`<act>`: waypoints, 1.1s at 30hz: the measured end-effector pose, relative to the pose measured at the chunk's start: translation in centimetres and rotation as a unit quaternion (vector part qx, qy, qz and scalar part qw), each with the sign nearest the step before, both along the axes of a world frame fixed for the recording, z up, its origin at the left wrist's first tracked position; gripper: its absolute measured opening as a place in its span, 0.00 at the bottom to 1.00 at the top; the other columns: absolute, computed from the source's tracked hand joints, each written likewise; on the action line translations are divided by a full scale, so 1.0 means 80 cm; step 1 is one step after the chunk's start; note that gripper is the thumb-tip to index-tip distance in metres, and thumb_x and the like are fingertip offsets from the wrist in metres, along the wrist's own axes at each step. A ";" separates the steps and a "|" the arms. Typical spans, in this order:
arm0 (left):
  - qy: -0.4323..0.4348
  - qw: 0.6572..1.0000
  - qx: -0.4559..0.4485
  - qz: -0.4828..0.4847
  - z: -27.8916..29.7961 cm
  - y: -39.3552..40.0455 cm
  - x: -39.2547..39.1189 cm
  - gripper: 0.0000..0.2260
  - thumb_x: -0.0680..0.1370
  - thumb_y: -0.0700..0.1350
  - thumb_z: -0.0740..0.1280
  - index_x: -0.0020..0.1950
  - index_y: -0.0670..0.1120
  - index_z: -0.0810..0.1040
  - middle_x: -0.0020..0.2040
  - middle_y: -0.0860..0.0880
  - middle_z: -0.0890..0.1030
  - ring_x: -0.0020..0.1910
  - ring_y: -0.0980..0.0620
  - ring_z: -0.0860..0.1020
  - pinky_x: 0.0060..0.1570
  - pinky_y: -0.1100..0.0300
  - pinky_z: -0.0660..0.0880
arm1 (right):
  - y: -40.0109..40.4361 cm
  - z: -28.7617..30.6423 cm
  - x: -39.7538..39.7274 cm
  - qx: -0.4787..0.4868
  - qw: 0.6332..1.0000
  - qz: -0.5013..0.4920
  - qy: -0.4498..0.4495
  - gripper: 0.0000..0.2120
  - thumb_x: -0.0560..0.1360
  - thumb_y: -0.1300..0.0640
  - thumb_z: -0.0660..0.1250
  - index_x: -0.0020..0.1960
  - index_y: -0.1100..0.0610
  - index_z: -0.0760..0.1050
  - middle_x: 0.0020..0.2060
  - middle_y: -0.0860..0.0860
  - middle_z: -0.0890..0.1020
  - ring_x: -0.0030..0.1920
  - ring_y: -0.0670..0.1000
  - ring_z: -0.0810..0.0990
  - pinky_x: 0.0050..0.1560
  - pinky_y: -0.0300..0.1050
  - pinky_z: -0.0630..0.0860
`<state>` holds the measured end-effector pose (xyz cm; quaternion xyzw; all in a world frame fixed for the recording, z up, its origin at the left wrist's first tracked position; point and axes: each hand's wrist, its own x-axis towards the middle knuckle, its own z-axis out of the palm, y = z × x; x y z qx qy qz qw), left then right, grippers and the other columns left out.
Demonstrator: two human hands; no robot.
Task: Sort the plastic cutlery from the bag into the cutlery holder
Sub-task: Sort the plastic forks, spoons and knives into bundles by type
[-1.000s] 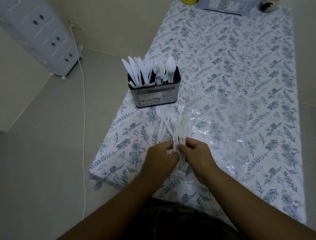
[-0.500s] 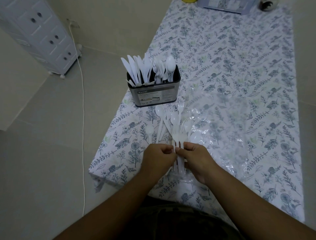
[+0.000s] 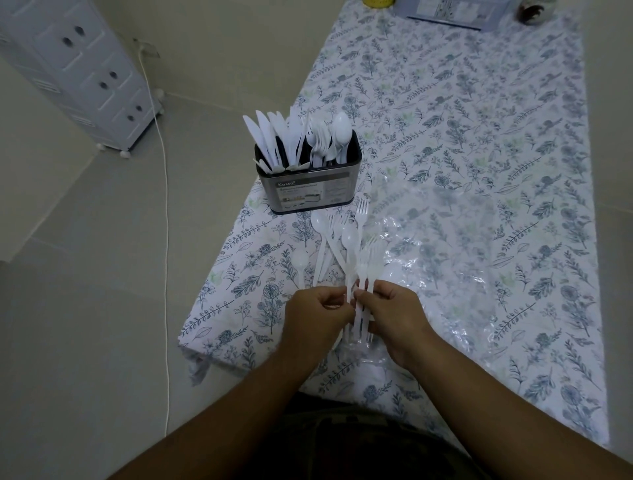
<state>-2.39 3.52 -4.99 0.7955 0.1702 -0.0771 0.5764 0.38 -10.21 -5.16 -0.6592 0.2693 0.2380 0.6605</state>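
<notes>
A metal cutlery holder (image 3: 310,193) stands near the table's left edge, with white knives in its left part and forks and spoons to the right. Loose white plastic forks and spoons (image 3: 337,240) lie fanned on the cloth in front of it. My left hand (image 3: 317,317) pinches the handle of a white spoon, and my right hand (image 3: 394,317) grips a small bundle of white forks (image 3: 368,267) by their handles. The two hands meet just above the near table edge. A clear plastic bag (image 3: 442,240) lies flat to the right.
A floral tablecloth (image 3: 479,137) covers the long table. A yellow object (image 3: 376,2), a blue-grey box (image 3: 448,12) and a dark jar (image 3: 531,13) sit at the far end. A white drawer cabinet (image 3: 78,72) and a white cable (image 3: 166,219) are on the floor at left.
Both hands have stayed together near the table edge, shifting the held forks and spoon only slightly between the fingers. The holder and loose cutlery have not moved.
</notes>
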 end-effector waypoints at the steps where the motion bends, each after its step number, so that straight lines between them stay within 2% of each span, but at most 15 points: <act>1: -0.003 1.000 0.002 -0.009 0.001 -0.001 -0.001 0.17 0.72 0.38 0.74 0.59 0.50 0.83 0.43 0.56 0.86 0.42 0.64 0.84 0.43 0.69 0.80 | 0.001 0.001 -0.001 0.002 1.000 0.010 -0.002 0.06 0.79 0.62 0.70 0.48 0.64 0.83 0.46 0.66 0.86 0.45 0.65 0.86 0.52 0.71 0.81; 4: -0.007 1.000 0.017 -0.018 0.001 -0.003 -0.003 0.16 0.72 0.38 0.74 0.59 0.47 0.84 0.46 0.56 0.86 0.43 0.65 0.83 0.45 0.71 0.78 | 0.002 0.000 -0.003 0.011 0.999 0.028 -0.013 0.09 0.80 0.60 0.69 0.49 0.67 0.81 0.50 0.71 0.83 0.47 0.65 0.85 0.53 0.71 0.80; 6: -0.007 1.000 0.022 -0.019 -0.002 -0.002 -0.002 0.16 0.72 0.39 0.74 0.60 0.46 0.84 0.47 0.55 0.86 0.43 0.66 0.83 0.46 0.71 0.78 | 0.001 0.000 -0.002 0.024 0.999 0.027 -0.003 0.10 0.82 0.59 0.67 0.50 0.65 0.83 0.48 0.66 0.86 0.49 0.64 0.87 0.54 0.64 0.83; 8: -0.006 1.000 0.025 -0.016 -0.004 -0.002 -0.002 0.16 0.72 0.40 0.75 0.60 0.46 0.84 0.48 0.54 0.86 0.44 0.65 0.83 0.49 0.66 0.81 | 0.001 0.005 0.000 0.054 0.998 0.029 0.019 0.13 0.83 0.58 0.63 0.52 0.64 0.84 0.47 0.62 0.88 0.49 0.61 0.87 0.54 0.58 0.84; 11: -0.001 0.999 0.035 -0.007 -0.008 -0.002 -0.002 0.15 0.72 0.43 0.76 0.59 0.46 0.85 0.47 0.52 0.86 0.44 0.62 0.84 0.49 0.60 0.83 | 0.000 0.011 0.000 0.082 0.995 0.032 0.036 0.14 0.83 0.61 0.60 0.54 0.66 0.83 0.48 0.62 0.88 0.51 0.61 0.87 0.57 0.58 0.82; 15: 0.004 1.000 0.031 0.006 -0.008 -0.002 0.001 0.13 0.71 0.43 0.77 0.55 0.47 0.86 0.40 0.59 0.84 0.40 0.65 0.83 0.42 0.68 0.80 | -0.001 0.014 -0.003 0.102 0.993 0.041 0.039 0.14 0.84 0.63 0.58 0.57 0.65 0.83 0.50 0.62 0.87 0.53 0.60 0.87 0.57 0.56 0.83; 17: 0.013 1.000 0.015 0.013 -0.007 -0.002 0.002 0.13 0.71 0.42 0.77 0.55 0.47 0.86 0.41 0.56 0.85 0.40 0.63 0.84 0.43 0.64 0.82 | -0.001 0.014 -0.004 0.115 0.992 0.033 0.043 0.14 0.85 0.63 0.58 0.57 0.65 0.82 0.51 0.61 0.87 0.52 0.59 0.87 0.54 0.54 0.84; 20: 0.044 0.997 -0.044 0.038 -0.012 0.000 0.003 0.15 0.69 0.44 0.78 0.54 0.47 0.86 0.42 0.51 0.87 0.42 0.55 0.86 0.47 0.52 0.84 | 0.000 0.014 -0.004 0.144 0.988 -0.003 0.056 0.13 0.85 0.64 0.58 0.58 0.64 0.82 0.50 0.61 0.87 0.52 0.58 0.87 0.50 0.52 0.84; 23: 0.071 0.987 -0.121 0.080 -0.011 0.002 0.002 0.16 0.68 0.44 0.80 0.55 0.44 0.85 0.43 0.48 0.87 0.44 0.49 0.87 0.48 0.47 0.84 | -0.001 0.012 -0.002 0.159 0.983 -0.057 0.067 0.11 0.84 0.64 0.60 0.56 0.62 0.82 0.45 0.56 0.88 0.48 0.54 0.86 0.44 0.51 0.85; 26: 0.058 0.988 -0.120 0.079 -0.009 0.001 0.001 0.14 0.71 0.41 0.78 0.56 0.44 0.85 0.43 0.49 0.87 0.44 0.52 0.86 0.47 0.50 0.84 | -0.001 0.011 0.000 0.131 0.988 -0.061 0.050 0.09 0.83 0.63 0.63 0.55 0.63 0.83 0.47 0.58 0.87 0.48 0.55 0.86 0.46 0.52 0.85; 30: 0.031 0.994 -0.097 0.028 -0.009 0.002 0.001 0.14 0.72 0.44 0.77 0.57 0.45 0.85 0.46 0.50 0.87 0.47 0.53 0.86 0.51 0.51 0.83 | -0.002 0.009 -0.001 0.124 0.989 -0.036 0.069 0.11 0.79 0.63 0.69 0.62 0.59 0.80 0.55 0.58 0.86 0.57 0.55 0.85 0.48 0.49 0.83; 33: -0.008 0.998 -0.065 -0.019 -0.006 0.002 0.003 0.11 0.75 0.40 0.74 0.57 0.46 0.86 0.47 0.53 0.87 0.46 0.58 0.85 0.50 0.61 0.82 | -0.009 0.005 0.000 0.131 0.986 -0.048 0.088 0.12 0.76 0.64 0.73 0.59 0.58 0.80 0.56 0.58 0.86 0.59 0.56 0.84 0.48 0.50 0.83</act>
